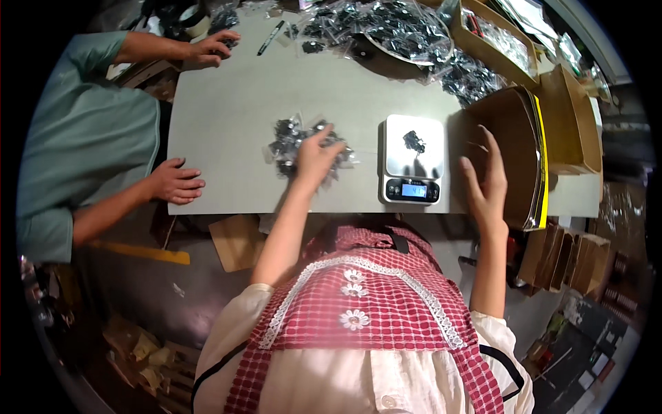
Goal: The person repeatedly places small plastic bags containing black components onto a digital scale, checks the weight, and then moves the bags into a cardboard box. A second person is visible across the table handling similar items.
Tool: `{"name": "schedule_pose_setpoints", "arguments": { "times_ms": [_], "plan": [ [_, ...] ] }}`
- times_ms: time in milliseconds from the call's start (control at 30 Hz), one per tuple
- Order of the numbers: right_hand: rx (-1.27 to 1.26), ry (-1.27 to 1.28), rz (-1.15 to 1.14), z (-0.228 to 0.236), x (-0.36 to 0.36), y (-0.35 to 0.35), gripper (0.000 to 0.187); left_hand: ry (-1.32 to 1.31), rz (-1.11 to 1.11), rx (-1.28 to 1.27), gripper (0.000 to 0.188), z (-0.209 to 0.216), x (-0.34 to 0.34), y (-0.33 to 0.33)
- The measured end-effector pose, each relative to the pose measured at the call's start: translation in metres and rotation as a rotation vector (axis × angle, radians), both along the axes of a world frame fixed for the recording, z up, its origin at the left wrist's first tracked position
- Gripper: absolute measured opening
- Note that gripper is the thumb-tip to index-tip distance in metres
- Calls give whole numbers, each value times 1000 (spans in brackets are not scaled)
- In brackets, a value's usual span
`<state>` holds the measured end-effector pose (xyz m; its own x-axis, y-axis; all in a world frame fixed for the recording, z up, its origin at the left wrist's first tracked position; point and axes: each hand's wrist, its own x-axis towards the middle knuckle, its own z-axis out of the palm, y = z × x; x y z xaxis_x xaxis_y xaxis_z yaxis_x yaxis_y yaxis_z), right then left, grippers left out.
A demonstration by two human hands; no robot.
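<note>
My left hand (316,160) is over a pile of small clear plastic bags with dark parts inside (284,143), its fingers apart and touching the bags; the fingertips partly blend into the heap. To the right of the pile stands a white digital scale (393,148) with a lit display (414,190). A small clump of black parts (414,142) lies on its weighing plate. My right hand (488,183) is raised between the scale and an open cardboard box (514,124). Its fingers are spread and nothing is in them.
Many more filled bags (407,31) are heaped at the far side, some in a round tray. A black marker (270,38) lies near the far left. Another person's two hands (178,183) rest at the table's left edge. Another carton (569,121) stands at right.
</note>
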<state>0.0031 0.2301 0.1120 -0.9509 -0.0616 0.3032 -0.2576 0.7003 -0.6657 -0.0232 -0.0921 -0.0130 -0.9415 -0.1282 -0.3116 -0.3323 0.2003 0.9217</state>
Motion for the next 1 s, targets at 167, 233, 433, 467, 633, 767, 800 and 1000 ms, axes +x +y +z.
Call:
{"name": "schedule_pose_setpoints", "arguments": {
  "times_ms": [167, 233, 433, 467, 633, 767, 800, 1000],
  "plan": [
    [-179, -99, -162, -39, -1, 6, 52, 47, 173, 144, 55, -16, -10, -79],
    [-67, -93, -156, -52, -7, 14, 39, 43, 208, 274, 49, -17, -18, -107],
    [-50, 5, -14, -58, -29, -12, 26, -74, 119, 425, 36, 12, -2, -103],
    [33, 28, 4, -59, -33, -16, 28, -98, 103, 477, 35, 18, 3, -88],
    [492, -28, 135, -89, -41, -40, 48, -107, 11, 495, 32, 23, 8, -18],
    [492, 23, 154, -103, -49, -33, 39, -6, -41, 506, 29, 17, 0, 21],
    [421, -32, 126, -105, -50, -29, 38, -18, -63, 507, 30, 21, -1, 24],
    [-273, -278, -24, -113, -44, -7, 22, -169, 168, 1192, 22, -33, -60, -7]
  ]
}}
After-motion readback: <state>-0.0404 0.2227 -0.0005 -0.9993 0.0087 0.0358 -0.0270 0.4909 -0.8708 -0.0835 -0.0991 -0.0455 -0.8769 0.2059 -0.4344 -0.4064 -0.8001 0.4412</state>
